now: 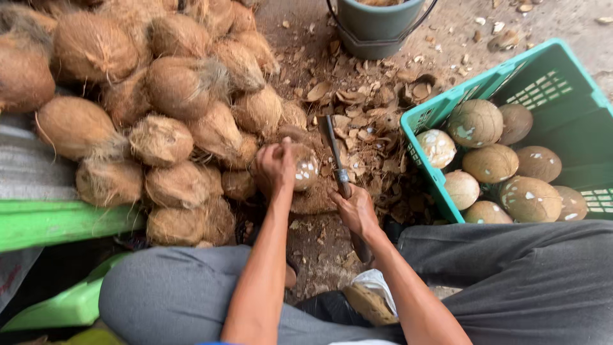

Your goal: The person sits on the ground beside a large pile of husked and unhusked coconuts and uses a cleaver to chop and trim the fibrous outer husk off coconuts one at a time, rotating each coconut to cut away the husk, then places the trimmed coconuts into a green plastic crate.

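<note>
A round brown part-husked coconut [299, 165] is gripped on the ground by the left hand [274, 169], closed over its near-left side, while the dark long-bladed knife [337, 156], clasped by the right hand [355, 207], is pointed away, just right of it.

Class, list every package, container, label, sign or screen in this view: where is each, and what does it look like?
Green plastic lattice crate: right side, rectangular, holding peeled pale-brown coconuts.
Grey-green round bucket: top centre, dark wire handle.
No labels, signs or screens are visible.
</note>
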The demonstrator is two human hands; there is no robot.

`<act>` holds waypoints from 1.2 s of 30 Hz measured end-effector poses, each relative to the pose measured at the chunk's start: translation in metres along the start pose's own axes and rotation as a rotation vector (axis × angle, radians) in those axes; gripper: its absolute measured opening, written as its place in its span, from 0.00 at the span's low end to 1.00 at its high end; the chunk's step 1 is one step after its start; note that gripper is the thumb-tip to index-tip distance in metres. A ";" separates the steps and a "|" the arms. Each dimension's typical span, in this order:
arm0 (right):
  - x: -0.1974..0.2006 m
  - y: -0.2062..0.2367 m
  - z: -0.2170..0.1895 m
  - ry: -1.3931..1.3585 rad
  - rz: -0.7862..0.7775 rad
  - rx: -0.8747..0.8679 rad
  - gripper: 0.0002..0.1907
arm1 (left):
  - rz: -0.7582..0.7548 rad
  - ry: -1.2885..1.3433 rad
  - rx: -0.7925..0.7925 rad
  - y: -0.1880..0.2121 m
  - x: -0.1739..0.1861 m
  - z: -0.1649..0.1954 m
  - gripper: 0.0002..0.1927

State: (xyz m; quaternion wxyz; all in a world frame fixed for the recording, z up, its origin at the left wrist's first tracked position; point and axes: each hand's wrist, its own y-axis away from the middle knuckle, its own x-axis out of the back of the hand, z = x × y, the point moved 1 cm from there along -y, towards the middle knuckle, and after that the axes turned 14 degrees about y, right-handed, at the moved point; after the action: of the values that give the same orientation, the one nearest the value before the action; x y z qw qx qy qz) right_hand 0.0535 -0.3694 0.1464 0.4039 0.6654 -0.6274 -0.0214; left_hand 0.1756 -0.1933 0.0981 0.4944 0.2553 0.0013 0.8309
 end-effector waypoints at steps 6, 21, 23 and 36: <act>0.014 -0.008 -0.017 -0.120 0.146 0.130 0.19 | -0.033 0.132 0.155 -0.003 -0.004 0.018 0.23; 0.010 -0.021 0.001 -0.381 -0.019 0.105 0.20 | -0.133 -0.002 0.086 -0.012 -0.030 0.021 0.23; 0.020 -0.025 0.000 -0.358 -0.160 0.020 0.19 | -0.135 0.100 0.103 -0.013 -0.036 0.026 0.23; 0.050 -0.062 -0.035 -0.320 -0.082 0.025 0.21 | -0.121 0.050 0.102 -0.034 -0.057 0.063 0.25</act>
State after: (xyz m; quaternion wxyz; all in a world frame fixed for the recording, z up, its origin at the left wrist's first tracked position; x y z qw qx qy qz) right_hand 0.1334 -0.4018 0.1588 0.2893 0.6835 -0.6562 -0.1360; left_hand 0.2522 -0.2390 0.1202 0.5299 0.2589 0.0714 0.8044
